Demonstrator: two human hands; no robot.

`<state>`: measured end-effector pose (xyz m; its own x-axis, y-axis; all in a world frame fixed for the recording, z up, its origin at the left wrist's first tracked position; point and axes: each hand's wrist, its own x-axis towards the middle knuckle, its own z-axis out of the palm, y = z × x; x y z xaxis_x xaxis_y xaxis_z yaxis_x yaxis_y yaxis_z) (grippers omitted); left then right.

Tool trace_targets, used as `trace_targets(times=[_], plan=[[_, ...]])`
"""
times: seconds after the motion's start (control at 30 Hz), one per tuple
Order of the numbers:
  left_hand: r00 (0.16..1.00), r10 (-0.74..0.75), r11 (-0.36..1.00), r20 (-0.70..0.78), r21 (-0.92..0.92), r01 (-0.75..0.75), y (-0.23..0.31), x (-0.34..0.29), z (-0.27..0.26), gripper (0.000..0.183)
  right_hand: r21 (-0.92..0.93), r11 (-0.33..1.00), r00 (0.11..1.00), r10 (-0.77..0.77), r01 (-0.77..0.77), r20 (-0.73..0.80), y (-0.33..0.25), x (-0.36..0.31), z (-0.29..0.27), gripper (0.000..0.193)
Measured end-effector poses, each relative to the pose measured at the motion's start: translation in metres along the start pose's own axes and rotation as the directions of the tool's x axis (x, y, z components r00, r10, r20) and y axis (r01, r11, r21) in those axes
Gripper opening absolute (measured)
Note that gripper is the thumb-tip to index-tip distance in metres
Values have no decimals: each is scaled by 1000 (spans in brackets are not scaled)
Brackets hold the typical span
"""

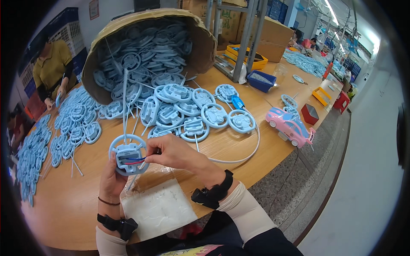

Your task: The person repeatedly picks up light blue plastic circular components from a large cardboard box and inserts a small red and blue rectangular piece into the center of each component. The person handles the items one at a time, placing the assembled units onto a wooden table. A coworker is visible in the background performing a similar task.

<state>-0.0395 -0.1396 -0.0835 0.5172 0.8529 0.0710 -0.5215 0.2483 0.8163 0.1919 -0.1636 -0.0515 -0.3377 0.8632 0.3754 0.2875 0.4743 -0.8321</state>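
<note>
"Pale sleeves [250, 211] come nearest us, black straps [212, 194] at the wrists. What's the left hand [110, 181] got?"

"It grips a light-blue toy wheel [128, 150] by the rim, lifted over the table [77, 213], open compartment facing the wearer."

"And the right hand [177, 151]?"

"Thumb and finger pinch the blue and red wires [133, 162] at the wheel's right side. Exactly how they sit between the fingertips, I can't tell."

"What's around them?"

"White sheet [158, 209] just below, more wheels [173, 115] heaped beyond, and a tipped carton [206, 45] full of them. Pink car [288, 126] off to the right; someone in yellow [53, 64] far left."
</note>
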Motion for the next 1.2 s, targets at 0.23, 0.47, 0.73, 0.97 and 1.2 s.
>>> trace_targets(times=[0.23,0.47,0.73,0.97,1.2], plan=[[999,-28,999,-35,-34,27,-4,-9,4,41,43,999,1000,4,-5,18,0,-3,5,14],[979,158,978,-133,158,-136,38,14,-87,47,-75,997,993,-9,1,-116,5,4,4,14],[994,15,849,-104,527,42,67,88,-25,48,154,988,913,82,-21,-399,6,1,-29,14],[851,165,-302,499,846,-439,-53,85,39,59,124,991,876,98,-43,-473,12,3,-29,13],[784,-166,-386,598,693,-609,-17,61,38,54,-93,968,893,177,-235,-414,21,2,-25,26]])
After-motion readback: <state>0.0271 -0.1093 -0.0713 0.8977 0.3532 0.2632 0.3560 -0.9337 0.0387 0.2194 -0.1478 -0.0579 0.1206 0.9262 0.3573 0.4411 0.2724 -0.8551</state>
